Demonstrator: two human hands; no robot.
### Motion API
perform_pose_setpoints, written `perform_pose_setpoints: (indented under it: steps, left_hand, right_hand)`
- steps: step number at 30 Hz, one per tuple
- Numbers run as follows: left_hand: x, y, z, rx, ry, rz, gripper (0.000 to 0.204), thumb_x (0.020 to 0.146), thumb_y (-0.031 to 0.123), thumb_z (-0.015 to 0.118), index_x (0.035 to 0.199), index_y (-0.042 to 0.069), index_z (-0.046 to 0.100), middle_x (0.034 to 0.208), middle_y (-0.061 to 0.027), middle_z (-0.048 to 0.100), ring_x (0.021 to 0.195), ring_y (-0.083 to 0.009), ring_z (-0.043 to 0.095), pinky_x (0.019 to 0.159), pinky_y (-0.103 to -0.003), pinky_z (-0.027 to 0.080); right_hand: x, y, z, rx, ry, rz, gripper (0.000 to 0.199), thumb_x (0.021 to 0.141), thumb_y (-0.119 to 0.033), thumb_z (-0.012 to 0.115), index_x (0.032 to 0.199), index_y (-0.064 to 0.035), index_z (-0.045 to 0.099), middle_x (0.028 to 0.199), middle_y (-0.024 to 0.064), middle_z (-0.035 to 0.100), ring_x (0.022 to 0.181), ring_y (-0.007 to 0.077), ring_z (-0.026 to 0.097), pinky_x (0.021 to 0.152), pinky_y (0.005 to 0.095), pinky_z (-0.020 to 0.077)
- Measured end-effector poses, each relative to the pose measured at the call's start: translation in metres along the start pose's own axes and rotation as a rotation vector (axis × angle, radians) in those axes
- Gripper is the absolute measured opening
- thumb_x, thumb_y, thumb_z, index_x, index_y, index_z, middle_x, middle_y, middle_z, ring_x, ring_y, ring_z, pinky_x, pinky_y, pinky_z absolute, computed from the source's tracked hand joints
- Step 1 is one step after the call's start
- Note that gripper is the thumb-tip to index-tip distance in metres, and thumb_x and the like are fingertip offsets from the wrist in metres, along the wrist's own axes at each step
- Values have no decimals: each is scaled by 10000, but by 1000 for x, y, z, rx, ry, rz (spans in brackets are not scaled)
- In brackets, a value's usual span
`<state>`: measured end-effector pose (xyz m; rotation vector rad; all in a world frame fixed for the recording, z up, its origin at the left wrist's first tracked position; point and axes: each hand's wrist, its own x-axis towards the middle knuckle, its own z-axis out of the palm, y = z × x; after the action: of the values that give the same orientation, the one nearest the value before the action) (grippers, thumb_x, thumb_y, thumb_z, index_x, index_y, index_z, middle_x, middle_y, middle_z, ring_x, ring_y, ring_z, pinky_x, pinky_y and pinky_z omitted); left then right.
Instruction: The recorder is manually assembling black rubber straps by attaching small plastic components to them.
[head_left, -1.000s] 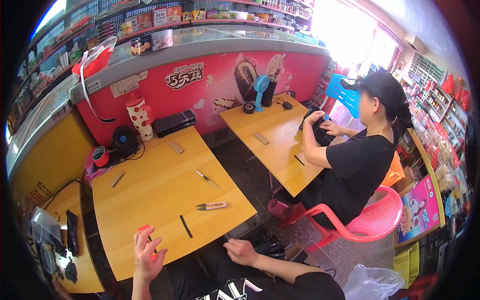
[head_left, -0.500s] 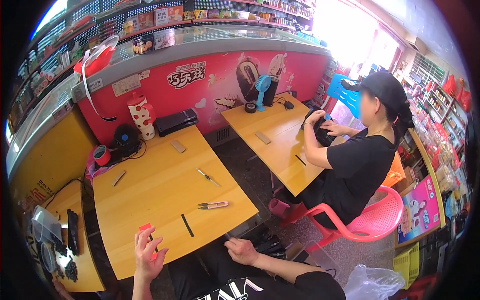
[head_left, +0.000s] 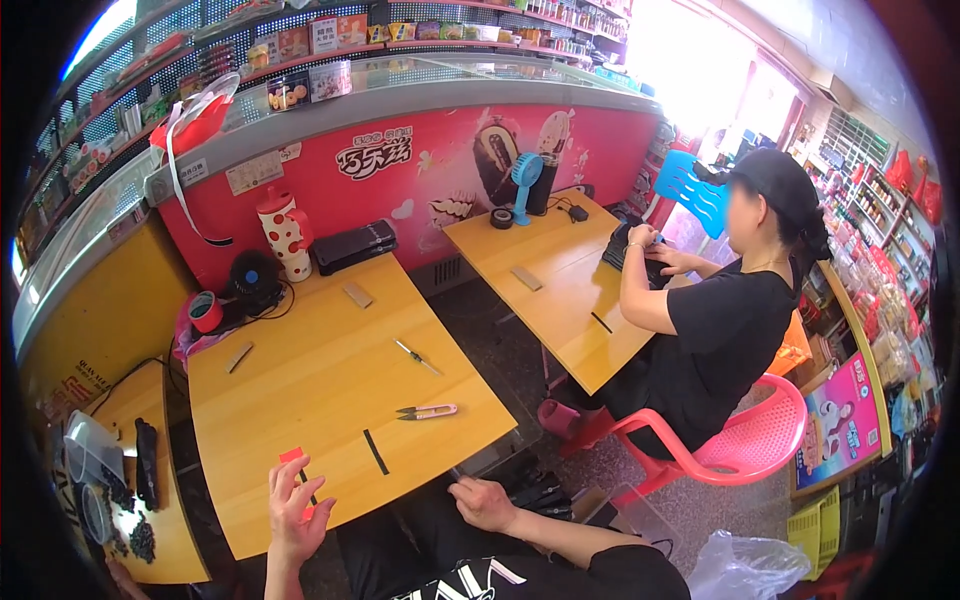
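Observation:
My left hand (head_left: pixel 298 518) is raised at the near left edge of the wooden table (head_left: pixel 300 400), its fingers apart and slightly curled. Behind its fingertips shows a red piece (head_left: pixel 291 455), partly hidden by the hand, so I cannot tell whether they touch. Just off the table's near edge, above my lap, my right hand (head_left: pixel 487 503) is closed; a small dark tip pokes out by its fingers, too small to name. Between the hands lies a black strip (head_left: pixel 376 452). Thread snips with a pink handle (head_left: pixel 428 412) and a thin pen-like tool (head_left: pixel 417 357) lie farther back.
Toward the back stand a red-dotted tumbler (head_left: pixel 284 235), a dark fan (head_left: pixel 254 275), a black case (head_left: pixel 355 247) and a tape roll (head_left: pixel 205 312). At right, a person in black (head_left: pixel 735 310) handles a black item at a second table (head_left: pixel 560 290). A side table (head_left: pixel 175 500) holds small black parts.
My hands hold their places. At the other table, the person has leaned back slightly, and the black item in their hands sits lower and flatter.

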<state>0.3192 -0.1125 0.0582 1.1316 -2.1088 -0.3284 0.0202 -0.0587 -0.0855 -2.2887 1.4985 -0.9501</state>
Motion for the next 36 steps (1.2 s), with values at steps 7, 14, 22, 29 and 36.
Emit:
perform_pose_setpoints:
  steps: [7,14,22,29,36]
  left_hand:
    - [0,0,1,-5,-9,-14,300,633,-4,722,920,2,632,1220,-187,534,1132,-364,491,754,-384,476]
    - [-1,0,3,-3,-7,-15,305,629,-11,721,920,10,633,1219,-184,534,1136,-361,491,748,-380,477]
    - [-1,-5,4,-24,-4,-13,301,650,50,735,933,12,642,1212,-177,532,1076,-358,489,742,-393,447]
    - [-1,-4,4,-37,-8,-5,310,646,49,738,937,11,641,1220,-178,529,1067,-352,492,740,-392,447]
    - [-3,-3,6,-21,0,-11,322,642,46,738,949,15,644,1215,-183,531,1059,-358,496,746,-400,454]
  right_hand:
    - [0,1,-1,-5,-4,0,146,747,-60,591,885,-62,545,802,113,529,716,291,603,596,380,495]
    - [-3,-1,-1,-5,3,4,152,741,-52,593,885,-58,547,805,117,532,722,292,604,605,380,496]
    - [0,-2,-3,16,-11,30,156,750,-46,588,904,-47,562,808,121,544,744,301,606,623,386,500]
    - [-1,-2,-5,33,-18,47,148,759,-52,587,905,-48,562,808,119,549,749,302,607,627,384,501]
    - [4,-1,-11,4,-24,26,139,760,-50,593,898,-40,578,784,120,557,718,300,609,609,378,498]
